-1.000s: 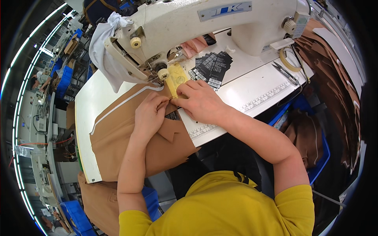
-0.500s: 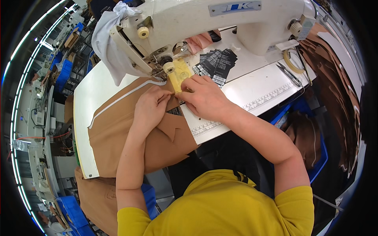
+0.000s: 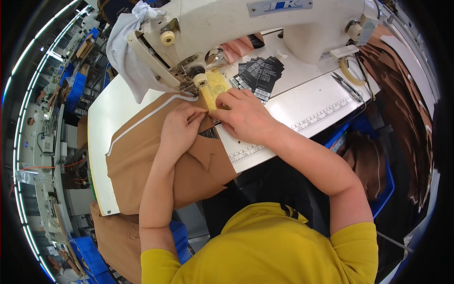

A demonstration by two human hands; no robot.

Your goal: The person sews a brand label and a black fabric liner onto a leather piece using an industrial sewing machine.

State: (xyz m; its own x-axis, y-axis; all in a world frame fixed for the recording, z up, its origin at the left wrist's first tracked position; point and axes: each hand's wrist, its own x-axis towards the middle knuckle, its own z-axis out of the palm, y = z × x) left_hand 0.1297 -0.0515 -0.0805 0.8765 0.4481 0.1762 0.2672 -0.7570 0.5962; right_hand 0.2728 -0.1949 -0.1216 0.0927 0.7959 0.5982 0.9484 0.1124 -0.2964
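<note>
blk rect labels fanned | table, under machine arm | blue nameplate on machine
</note>
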